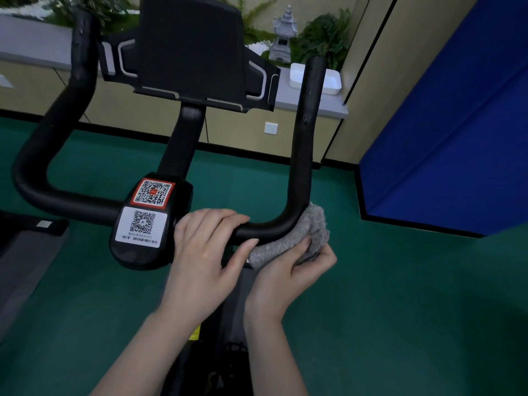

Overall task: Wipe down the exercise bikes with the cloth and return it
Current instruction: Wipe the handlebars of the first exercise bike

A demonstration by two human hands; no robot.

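Observation:
A black exercise bike fills the view, its U-shaped handlebar running from left to right with a console above the stem. A centre pad carries two QR stickers. My left hand grips the bar just right of that pad, fingers curled over the top. My right hand holds a grey fluffy cloth pressed against the underside of the bar's right bend.
A white tray stands on a grey ledge behind the bike, beside a small stone pagoda and green plants. A blue padded wall is at the right. Green floor lies all around. Another machine is at the left edge.

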